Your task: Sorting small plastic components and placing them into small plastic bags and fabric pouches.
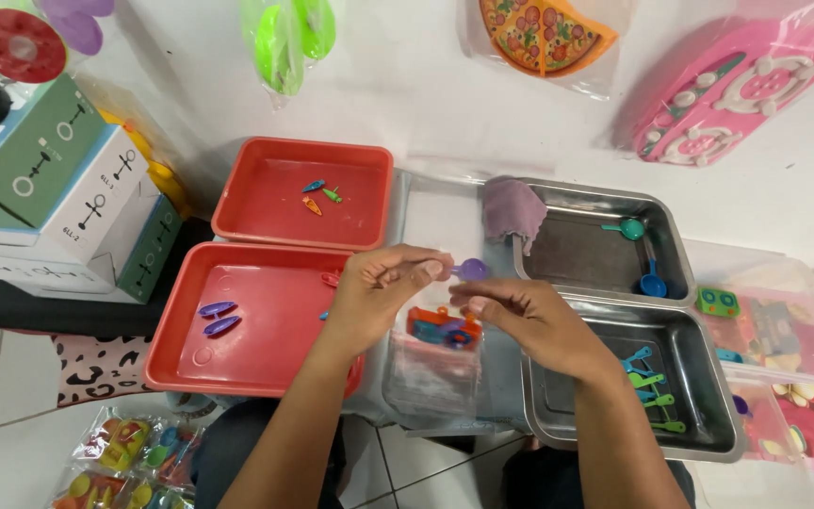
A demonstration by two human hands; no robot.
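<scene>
Forearms over red trays [266, 330], steel pans [614, 245]

— What sits at the left?
— Two red trays [369, 203]: the far one holds three small pieces [320, 196], the near one two purple pieces [218, 318].
— And right?
— Two steel pans [675, 250], a purple cloth [512, 209] over the far pan's left corner, teal scoops [650, 391] inside the near one.

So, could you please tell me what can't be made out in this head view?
- Purple piece: its shape, covered by the left hand fingertips.
- Clear packet: contents partly behind the right hand.
- Lower steel tray: the colourful tools are too small to identify.
</scene>
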